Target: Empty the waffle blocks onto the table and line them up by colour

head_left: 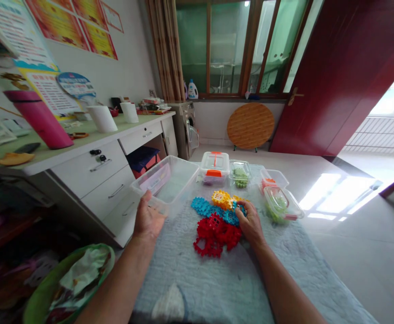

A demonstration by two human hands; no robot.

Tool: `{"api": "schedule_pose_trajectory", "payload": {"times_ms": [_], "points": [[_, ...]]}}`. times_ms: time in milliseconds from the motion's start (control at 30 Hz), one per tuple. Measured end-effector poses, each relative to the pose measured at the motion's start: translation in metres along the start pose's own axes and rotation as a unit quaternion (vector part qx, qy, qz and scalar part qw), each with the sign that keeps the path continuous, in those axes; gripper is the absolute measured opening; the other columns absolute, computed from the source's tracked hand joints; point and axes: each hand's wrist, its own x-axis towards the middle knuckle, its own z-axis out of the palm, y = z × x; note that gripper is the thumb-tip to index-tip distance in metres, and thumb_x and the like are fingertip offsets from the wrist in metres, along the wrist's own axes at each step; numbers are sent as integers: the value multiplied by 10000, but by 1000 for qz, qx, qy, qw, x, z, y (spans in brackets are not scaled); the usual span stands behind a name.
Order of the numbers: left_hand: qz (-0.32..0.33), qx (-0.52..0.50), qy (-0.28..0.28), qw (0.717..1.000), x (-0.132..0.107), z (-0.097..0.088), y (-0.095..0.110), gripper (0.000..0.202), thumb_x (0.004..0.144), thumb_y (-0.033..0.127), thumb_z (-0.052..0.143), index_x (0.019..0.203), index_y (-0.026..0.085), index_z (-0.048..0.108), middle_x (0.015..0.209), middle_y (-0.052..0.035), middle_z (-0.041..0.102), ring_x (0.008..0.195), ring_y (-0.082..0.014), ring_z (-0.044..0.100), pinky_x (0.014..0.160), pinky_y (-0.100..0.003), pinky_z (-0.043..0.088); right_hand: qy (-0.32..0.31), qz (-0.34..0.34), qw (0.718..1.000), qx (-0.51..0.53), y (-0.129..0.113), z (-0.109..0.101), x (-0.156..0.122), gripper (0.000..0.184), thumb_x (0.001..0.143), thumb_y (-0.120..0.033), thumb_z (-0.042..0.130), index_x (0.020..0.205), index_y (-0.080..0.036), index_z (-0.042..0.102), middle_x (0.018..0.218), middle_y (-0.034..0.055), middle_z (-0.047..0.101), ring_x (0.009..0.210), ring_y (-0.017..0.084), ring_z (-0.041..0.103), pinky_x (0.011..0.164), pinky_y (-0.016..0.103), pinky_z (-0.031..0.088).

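My left hand (149,219) grips the near corner of a clear plastic bin (180,198), thumb over the rim and fingers beneath. The bin is tilted toward me above the cloth. My right hand (251,221) is closed round a blue toothed plastic building piece (231,218) at the right of a pile. In that pile, yellow pieces (221,199) lie at the back, more blue pieces (202,206) at the left, and red pieces (217,235) nearest me. My right fingertips are partly hidden behind the pieces.
Behind the pile stand a lidded box with orange clips (215,166) and a small tub of green pieces (240,173). More clear tubs (284,203) sit at the right edge of the cloth-covered table (217,288). A desk (92,166) and a waste bin (70,279) are at left.
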Motion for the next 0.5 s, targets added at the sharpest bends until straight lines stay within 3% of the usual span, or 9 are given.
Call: {"api": "schedule_pose_trajectory", "payload": {"times_ms": [133,267,433,500], "points": [[18,-44,3,999,15,23,-7,283,844,334,588,1098,209,599,1064,-74,636,1023,-243,618,870,-414,538,-3,2,1000,-4,0,-1,0,305,767,-394,519,950,-188,651,1002,90,643,975,258,574,918,399,419],[11,-63,3,998,45,48,-16,297,858,341,577,1118,198,592,1068,-83,647,1055,-245,620,883,-376,538,-6,6,1000,-6,1,-2,1,309,767,-399,515,949,-193,657,1004,88,640,965,254,574,902,388,423],[-16,-9,78,997,87,77,-29,501,828,435,627,1277,286,461,1171,-43,616,1041,-231,631,832,-371,559,-9,13,1000,-6,3,-3,1,318,773,-432,527,952,-202,656,1016,84,636,982,252,568,908,379,422],[-32,6,83,996,101,86,-34,588,812,478,640,1323,303,409,1164,-46,613,1027,-244,633,803,-387,565,-12,15,1000,-4,4,-3,2,325,774,-440,529,952,-200,657,1016,84,637,979,253,570,910,381,423]]}}
